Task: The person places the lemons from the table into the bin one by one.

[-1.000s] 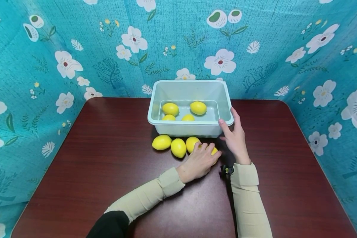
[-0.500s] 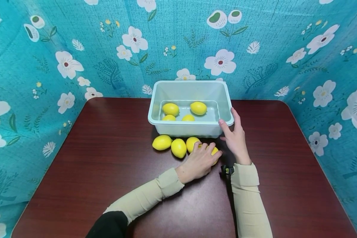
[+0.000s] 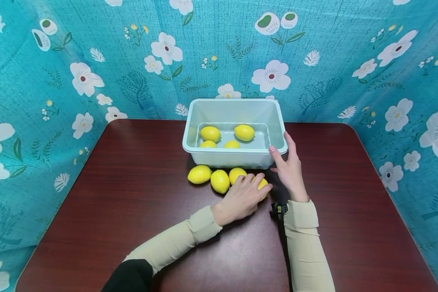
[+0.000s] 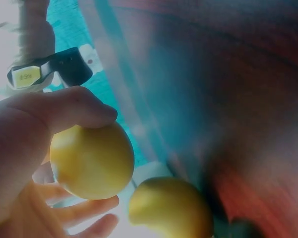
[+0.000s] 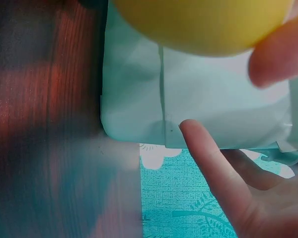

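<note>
In the head view my left hand (image 3: pixel 239 199) holds the rightmost lemon (image 3: pixel 264 184) of the front row, palm down. The left wrist view shows my thumb on one side of that lemon (image 4: pixel 92 161) and fingers on the other. My right hand (image 3: pixel 290 172) grips the front right corner of a pale green plastic bin (image 3: pixel 233 159), with a finger along its right rim. In the right wrist view a straight lower finger (image 5: pixel 218 173) lies against the bin's outer wall (image 5: pixel 131 94), under a close lemon (image 5: pixel 203 25). Part of the held lemon is hidden by my left hand.
Several lemons lie inside the bin, among them a lemon (image 3: pixel 244 132) at the back. In front stand a left lemon (image 3: pixel 199 174), a middle lemon (image 3: pixel 220 181) and another lemon (image 3: pixel 237 175) beside my left hand. A floral curtain (image 3: pixel 204 48) backs the dark wooden table (image 3: pixel 149 182).
My left forearm has shifted slightly left and the left wrist has turned a little. The lemons, the bin and my right hand stay where they were.
</note>
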The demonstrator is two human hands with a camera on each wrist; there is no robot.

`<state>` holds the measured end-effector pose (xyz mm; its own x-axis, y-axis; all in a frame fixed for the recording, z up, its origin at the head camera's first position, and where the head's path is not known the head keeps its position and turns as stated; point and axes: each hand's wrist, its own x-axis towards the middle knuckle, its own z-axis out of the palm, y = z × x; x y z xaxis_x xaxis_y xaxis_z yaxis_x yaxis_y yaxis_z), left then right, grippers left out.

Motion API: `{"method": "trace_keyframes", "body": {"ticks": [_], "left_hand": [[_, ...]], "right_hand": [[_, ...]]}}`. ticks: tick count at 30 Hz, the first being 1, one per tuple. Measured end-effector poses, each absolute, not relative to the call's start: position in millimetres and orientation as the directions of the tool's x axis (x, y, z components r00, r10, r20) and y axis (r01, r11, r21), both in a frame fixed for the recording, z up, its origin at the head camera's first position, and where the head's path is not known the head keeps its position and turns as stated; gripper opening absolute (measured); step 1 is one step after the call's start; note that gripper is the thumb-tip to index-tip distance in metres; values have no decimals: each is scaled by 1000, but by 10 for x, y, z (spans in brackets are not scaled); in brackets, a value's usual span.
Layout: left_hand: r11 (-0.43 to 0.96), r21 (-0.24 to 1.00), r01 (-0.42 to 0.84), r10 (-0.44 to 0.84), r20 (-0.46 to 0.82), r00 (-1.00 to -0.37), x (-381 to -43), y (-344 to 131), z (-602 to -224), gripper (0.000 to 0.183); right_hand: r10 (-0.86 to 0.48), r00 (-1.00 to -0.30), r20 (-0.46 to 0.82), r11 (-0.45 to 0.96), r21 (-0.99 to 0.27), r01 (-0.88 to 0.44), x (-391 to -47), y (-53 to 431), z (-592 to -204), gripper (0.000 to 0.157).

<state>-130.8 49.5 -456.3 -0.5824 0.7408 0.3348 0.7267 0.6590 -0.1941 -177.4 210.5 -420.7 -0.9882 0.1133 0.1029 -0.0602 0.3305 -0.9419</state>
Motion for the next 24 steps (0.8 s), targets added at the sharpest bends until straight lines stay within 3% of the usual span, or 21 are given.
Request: {"method": "trace_keyframes", "body": {"ticks": [9,24], "left_hand": [[647,-193,738,752,323,-574,-1316,428,-4482,46],[664,-182,725,738,316,-597,-1308,332,-4375,51]], "right_hand": [[121,-986,119,341,-937,-71,-1834,2150,-4324,67],[108,-988,105,345,-936,-62,-1687,2046,-4072,67]]}}
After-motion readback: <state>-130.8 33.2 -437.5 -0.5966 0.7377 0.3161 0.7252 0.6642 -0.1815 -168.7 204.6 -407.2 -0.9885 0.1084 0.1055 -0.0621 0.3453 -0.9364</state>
